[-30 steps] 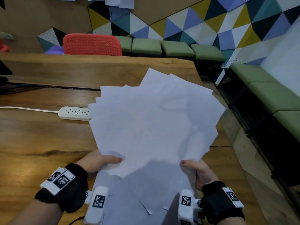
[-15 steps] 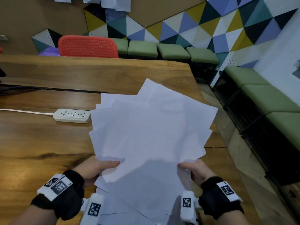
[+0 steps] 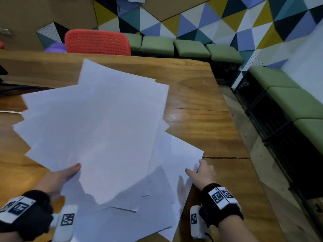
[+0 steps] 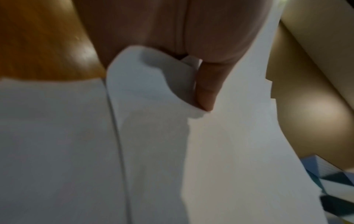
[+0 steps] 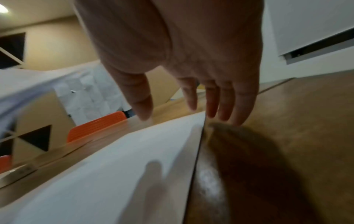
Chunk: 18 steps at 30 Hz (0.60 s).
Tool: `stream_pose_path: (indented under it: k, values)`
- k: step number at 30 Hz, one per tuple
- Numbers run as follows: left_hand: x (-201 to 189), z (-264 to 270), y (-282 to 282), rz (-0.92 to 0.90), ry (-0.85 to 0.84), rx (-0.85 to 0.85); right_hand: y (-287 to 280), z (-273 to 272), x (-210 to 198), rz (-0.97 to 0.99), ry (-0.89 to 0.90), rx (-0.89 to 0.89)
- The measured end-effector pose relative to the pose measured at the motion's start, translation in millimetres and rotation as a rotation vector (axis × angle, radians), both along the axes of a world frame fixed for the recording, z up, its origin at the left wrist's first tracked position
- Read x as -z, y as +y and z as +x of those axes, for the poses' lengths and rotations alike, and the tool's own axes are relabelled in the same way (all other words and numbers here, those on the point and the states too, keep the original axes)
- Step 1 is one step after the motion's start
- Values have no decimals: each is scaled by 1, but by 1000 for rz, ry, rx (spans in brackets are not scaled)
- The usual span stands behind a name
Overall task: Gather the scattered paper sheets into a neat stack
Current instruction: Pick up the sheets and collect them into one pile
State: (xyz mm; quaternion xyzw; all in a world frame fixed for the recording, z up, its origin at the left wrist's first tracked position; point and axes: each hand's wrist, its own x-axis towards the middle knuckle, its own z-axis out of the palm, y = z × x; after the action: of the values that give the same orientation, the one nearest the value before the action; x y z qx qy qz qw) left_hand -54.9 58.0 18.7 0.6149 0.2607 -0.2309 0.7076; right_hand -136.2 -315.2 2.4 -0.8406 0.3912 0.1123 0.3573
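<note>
A fanned bundle of white paper sheets (image 3: 97,126) is lifted above the wooden table (image 3: 201,119), tilted to the left. My left hand (image 3: 64,175) pinches its lower edge, thumb on top; the left wrist view shows the thumb (image 4: 206,91) pressing a curled sheet corner (image 4: 153,78). More loose sheets (image 3: 171,165) lie flat on the table below. My right hand (image 3: 201,170) hovers over the right edge of these sheets with straight, spread fingers (image 5: 210,103), holding nothing; the flat sheet (image 5: 114,174) lies just under them.
A red perforated chair (image 3: 97,41) stands behind the table's far edge. Green cushioned benches (image 3: 288,95) run along the patterned wall at the right. The table's right edge drops to the floor (image 3: 253,154).
My right hand has let go of the fanned bundle and moved right and down to the flat sheets. The left hand has swung the bundle to the left, covering the power strip.
</note>
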Motion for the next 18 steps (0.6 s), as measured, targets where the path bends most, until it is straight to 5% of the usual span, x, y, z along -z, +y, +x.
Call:
stream_pose_path:
  k: [4,10,14,18]
  values:
    - [8,0,12,-32,98,57,11,10,-4,-12,44,81]
    - [13,-1,-15,47,80,116,35,22,0,32,-35,-150]
    - [13,7,-33,55,38,134,31,22,-1,53,-140,98]
    - [17,9,-51,28,32,158,38,26,-6,343,-173,238]
